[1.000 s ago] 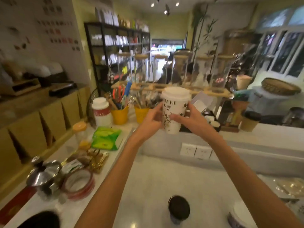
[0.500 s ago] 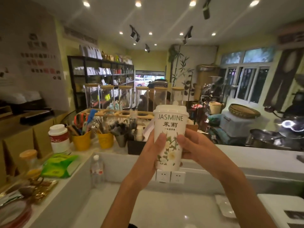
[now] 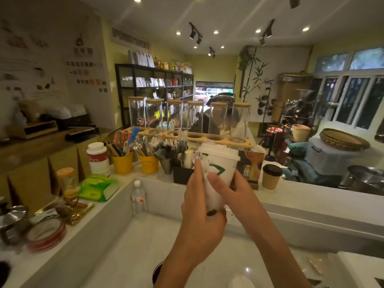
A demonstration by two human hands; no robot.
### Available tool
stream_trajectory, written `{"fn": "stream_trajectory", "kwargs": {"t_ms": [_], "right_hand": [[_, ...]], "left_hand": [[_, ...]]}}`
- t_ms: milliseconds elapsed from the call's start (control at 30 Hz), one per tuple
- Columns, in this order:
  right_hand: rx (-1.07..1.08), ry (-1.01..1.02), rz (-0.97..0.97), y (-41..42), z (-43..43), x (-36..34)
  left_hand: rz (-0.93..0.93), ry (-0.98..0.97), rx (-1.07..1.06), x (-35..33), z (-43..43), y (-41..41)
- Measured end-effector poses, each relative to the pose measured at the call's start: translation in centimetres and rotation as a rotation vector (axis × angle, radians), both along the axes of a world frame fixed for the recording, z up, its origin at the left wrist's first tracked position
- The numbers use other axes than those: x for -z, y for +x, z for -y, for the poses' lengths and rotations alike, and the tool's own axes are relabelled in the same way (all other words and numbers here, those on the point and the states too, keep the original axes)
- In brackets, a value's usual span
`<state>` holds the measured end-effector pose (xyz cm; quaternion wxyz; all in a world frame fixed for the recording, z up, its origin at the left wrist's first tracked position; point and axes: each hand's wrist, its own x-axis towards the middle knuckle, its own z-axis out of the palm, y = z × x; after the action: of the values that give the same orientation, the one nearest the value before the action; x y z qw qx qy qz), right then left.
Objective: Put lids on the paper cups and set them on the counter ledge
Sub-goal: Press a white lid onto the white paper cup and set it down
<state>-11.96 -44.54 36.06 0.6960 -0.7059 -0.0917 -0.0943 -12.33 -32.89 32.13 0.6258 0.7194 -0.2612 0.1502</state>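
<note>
I hold a tall white paper cup (image 3: 220,169) with a green print and a white lid in front of me, tilted slightly, above the counter ledge (image 3: 311,204). My left hand (image 3: 200,206) wraps its lower body from the left. My right hand (image 3: 232,192) grips it from the right, thumb across the front. A brown paper cup with a black lid (image 3: 271,177) stands upright on the ledge just right of my hands. At the bottom edge the dark rim of another cup (image 3: 156,273) shows, mostly hidden by my left arm.
On the ledge to the left stand yellow buckets of utensils (image 3: 136,163), a black holder (image 3: 182,174) and a wooden rack of glass jars (image 3: 195,138). A water bottle (image 3: 138,199) stands in the lower worktop's corner. Tape rolls (image 3: 45,235) and a green packet (image 3: 98,189) lie at left.
The white cup has turned in my hands, so its printed lettering no longer faces me, and it tilts slightly. The view shifted, bringing the brown lidded cup on the ledge into sight.
</note>
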Motion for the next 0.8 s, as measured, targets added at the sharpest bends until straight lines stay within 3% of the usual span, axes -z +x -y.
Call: {"fn": "stream_trajectory", "kwargs": {"t_ms": [200, 300, 400, 467, 567, 667, 800], "right_hand": [[-0.019, -0.041, -0.054, 0.2, -0.4, 0.1], [-0.051, 0.053, 0.008, 0.3, 0.4, -0.2], [-0.225, 0.255, -0.024, 0.4, 0.8, -0.7], [-0.147, 0.223, -0.071, 0.5, 0.2, -0.6], [0.105, -0.064, 0.006, 0.9, -0.7, -0.5], [0.032, -0.055, 0.052, 0.7, -1.0, -0.9], [0.047, -0.099, 0.096, 1.0, -1.3, -1.6]], "left_hand": [[-0.021, 0.041, 0.027, 0.0, -2.0, -1.1], [-0.026, -0.167, 0.125, -0.6, -3.1, -0.7], [-0.286, -0.438, 0.329, -1.3, -3.7, 0.3], [-0.371, -0.431, 0.429, -1.5, -3.3, 0.7], [-0.218, -0.355, 0.186, -1.8, -2.1, 0.9], [-0.037, -0.219, 0.009, -1.8, -1.2, 1.1], [0.023, -0.187, 0.012, -2.0, -1.2, 1.2]]}}
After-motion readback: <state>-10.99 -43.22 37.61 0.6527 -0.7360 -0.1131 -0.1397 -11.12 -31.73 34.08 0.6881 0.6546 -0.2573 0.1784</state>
